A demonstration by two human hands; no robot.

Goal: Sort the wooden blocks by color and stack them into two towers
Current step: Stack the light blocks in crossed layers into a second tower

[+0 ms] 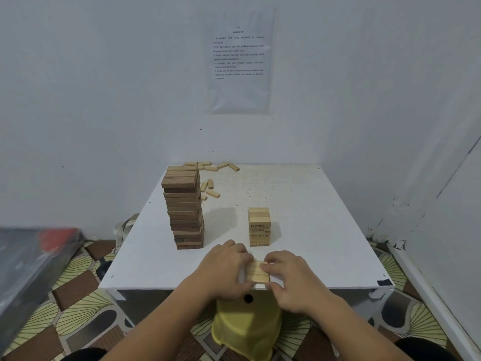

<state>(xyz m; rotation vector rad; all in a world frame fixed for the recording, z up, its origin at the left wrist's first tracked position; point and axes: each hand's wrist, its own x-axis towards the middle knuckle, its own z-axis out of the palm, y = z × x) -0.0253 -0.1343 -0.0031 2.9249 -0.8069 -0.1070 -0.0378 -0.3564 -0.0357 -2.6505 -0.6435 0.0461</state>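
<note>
1. Two towers stood on the white table (312, 217). A tall dark tower (185, 207) rose left of the frame's centre, and a much shorter light tower (259, 226) stood just right of centre, well apart from it.
2. Both hands met at the table's near edge, low in the centre of the frame, with a short row of light blocks (257, 272) pressed between them.
3. The left hand (229, 267) had its fingers curled over the left end of that row. The right hand (289, 280) closed its thumb and bent fingers on the right end. How many blocks made up the row could not be told, since the fingers covered much of it.
4. Several loose light blocks (212, 178) lay scattered at the far left of the table, behind and just right of the dark tower's top.
5. The step in hand looked like squaring up one layer of light blocks, side by side, before adding it to the light tower. The dark pile seemed finished, as no loose dark block showed anywhere on the table.
6. The next move would call for lifting the row as one piece under an even squeeze from both ends, so that no middle block dropped out. It would then need carrying a short way up the frame and lowering flat onto the light tower's top, probably crosswise to the layer beneath, with the edges flush. After that, the scattered blocks at the far side would need fetching.
</note>
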